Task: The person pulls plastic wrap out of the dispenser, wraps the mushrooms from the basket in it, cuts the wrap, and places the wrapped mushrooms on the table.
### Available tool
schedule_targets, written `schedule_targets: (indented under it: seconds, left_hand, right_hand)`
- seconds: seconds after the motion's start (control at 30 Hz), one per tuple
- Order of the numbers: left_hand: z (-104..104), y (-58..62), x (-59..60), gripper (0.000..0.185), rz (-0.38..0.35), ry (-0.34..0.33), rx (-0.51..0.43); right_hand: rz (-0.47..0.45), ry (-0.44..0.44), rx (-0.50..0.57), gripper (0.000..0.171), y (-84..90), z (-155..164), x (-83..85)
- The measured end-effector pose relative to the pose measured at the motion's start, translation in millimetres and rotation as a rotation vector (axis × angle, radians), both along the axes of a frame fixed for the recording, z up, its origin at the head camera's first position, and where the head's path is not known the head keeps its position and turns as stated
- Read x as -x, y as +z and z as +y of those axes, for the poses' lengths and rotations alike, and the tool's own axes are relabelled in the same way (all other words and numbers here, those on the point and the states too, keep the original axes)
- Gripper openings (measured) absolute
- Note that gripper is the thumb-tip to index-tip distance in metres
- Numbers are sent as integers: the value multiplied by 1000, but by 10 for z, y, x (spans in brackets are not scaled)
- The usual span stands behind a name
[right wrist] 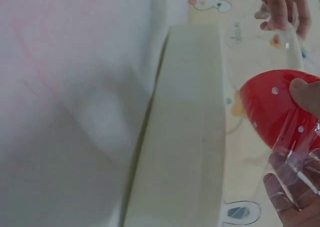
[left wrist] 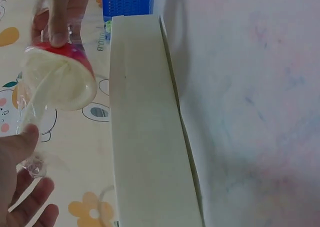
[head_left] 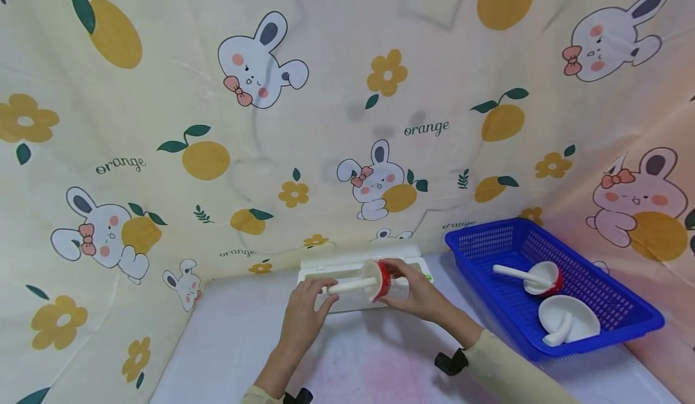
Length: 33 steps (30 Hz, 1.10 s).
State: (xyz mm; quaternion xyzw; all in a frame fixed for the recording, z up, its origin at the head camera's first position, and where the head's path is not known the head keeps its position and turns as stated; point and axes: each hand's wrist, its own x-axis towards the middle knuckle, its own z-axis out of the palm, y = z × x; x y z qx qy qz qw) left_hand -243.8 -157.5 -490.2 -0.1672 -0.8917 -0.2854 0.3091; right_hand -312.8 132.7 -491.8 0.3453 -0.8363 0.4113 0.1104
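Note:
A ceramic spoon with a white inside and a red, white-dotted outside (head_left: 380,280) is held in the air above a long white film-dispenser box (head_left: 355,265). My left hand (head_left: 324,290) pinches the end of its white handle (head_left: 352,285). My right hand (head_left: 395,278) grips the red bowl (right wrist: 272,107), thumb on the dotted side. Clear plastic film (right wrist: 295,162) clings around the bowl and crinkles near my left thumb (left wrist: 22,142). In the left wrist view the bowl's white inside (left wrist: 60,84) faces the camera, with the box (left wrist: 145,127) beside it.
A blue plastic basket (head_left: 488,238) stands at the right and holds a red-and-white spoon (head_left: 534,277) and a white spoon (head_left: 570,319). The white table (head_left: 369,362) is backed by a rabbit-and-orange printed cloth (head_left: 217,120).

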Motion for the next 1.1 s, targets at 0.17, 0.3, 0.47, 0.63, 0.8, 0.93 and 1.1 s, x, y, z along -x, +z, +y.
schedule_targets:
  seconds: [0.17,0.3,0.47,0.63,0.8,0.93,1.1]
  left_hand:
    - [9,119,37,33,24,17,-16]
    - [20,235,80,31,37,8,-24]
    - [35,356,116,29,46,-4,-51]
    - [44,457,152,29,82,4,-41]
    - [58,526,195,30,69,18,-49]
    - [69,567,209,31,65,30,-59]
    - [77,625,221,32,79,28,-65]
  right_hand:
    - [38,-29,-17,82,135,-4,26]
    - [66,-53,4,83,249,-26,57]
    - [119,-67,16,86,366,-52,93]
    - [153,-82,23,85,462,-69,120]
    - [172,-93,36,87,548,-81,120]
    - [184,-102,44,88,588,-89,125]
    - [187,-97,61,88,649,-93,132]
